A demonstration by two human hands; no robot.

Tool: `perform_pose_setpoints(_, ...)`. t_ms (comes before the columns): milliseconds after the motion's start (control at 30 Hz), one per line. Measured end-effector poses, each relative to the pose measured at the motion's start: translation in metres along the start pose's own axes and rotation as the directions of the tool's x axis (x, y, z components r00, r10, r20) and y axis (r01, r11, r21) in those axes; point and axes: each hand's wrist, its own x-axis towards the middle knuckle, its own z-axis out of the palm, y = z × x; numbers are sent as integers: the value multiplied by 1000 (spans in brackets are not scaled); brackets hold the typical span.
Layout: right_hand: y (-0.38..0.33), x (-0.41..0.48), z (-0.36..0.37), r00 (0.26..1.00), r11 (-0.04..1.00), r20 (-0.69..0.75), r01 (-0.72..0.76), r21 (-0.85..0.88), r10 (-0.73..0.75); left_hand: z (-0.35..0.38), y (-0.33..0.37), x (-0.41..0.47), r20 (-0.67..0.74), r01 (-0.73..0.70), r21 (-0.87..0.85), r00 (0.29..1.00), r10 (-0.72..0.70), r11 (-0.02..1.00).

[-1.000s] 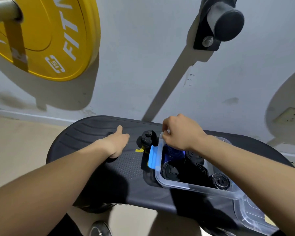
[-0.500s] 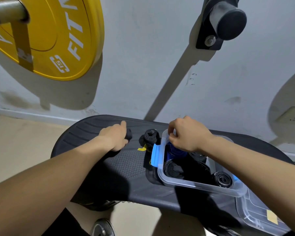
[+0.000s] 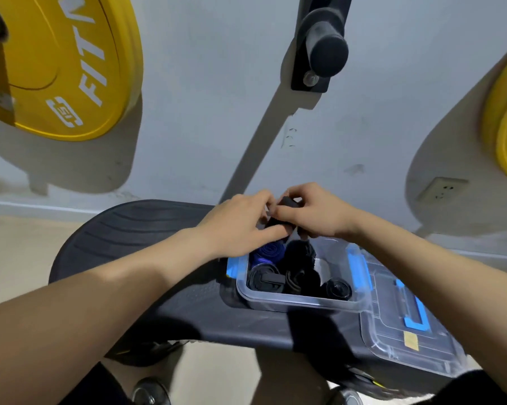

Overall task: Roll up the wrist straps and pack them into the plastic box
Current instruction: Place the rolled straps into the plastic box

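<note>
Pinching a strap roll (image 3: 287,202) between my left grip (image 3: 240,226) and right grip (image 3: 316,211); probably light, soft, springy, so I'd squeeze its sides.

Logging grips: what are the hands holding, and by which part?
Left hand and right hand pinch one black wrist strap from opposite sides with fingertips.

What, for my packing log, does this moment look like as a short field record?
left hand: holds black strap
right hand: pinches the same strap
black strap: at plastic box's far end, not yet inside
plastic box: open on bench; black rolls and one blue roll inside
lid: on bench, right of box
</note>
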Motion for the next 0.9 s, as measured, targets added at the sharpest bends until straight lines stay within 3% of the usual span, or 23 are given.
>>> perform_pose_setpoints(100,26,-12,-22,994,876,-36,-105,-471,100,18,17,-1,237,-89,166,970,48,982)
perform_pose_setpoints(200,47,-29,-33,956,784,115,-148,-603,268,35,32,-3,508,-230,212,856,94,950)
perform_pose_setpoints(333,63,-34,-21,951,736,197,-45,-675,238,51,41,1,664,-264,291,748,5,920)
perform_pose_setpoints(433,73,-30,-5,913,708,272,-26,-706,305,52,40,7,716,-239,271,697,-29,932)
perform_pose_setpoints(567,82,-25,-10,842,847,373,-170,-504,390,53,39,12,734,-184,281,674,-87,942)
perform_pose_setpoints(633,85,-24,-13,834,863,378,-207,-460,402,52,40,13,741,-155,271,664,-103,950)
perform_pose_setpoints(833,80,-11,25,803,670,340,-96,-736,489,44,43,16,733,-79,187,675,-86,979)
perform_pose_setpoints(900,78,-9,30,802,643,313,-113,-757,509,37,43,22,659,40,50,749,-63,998)
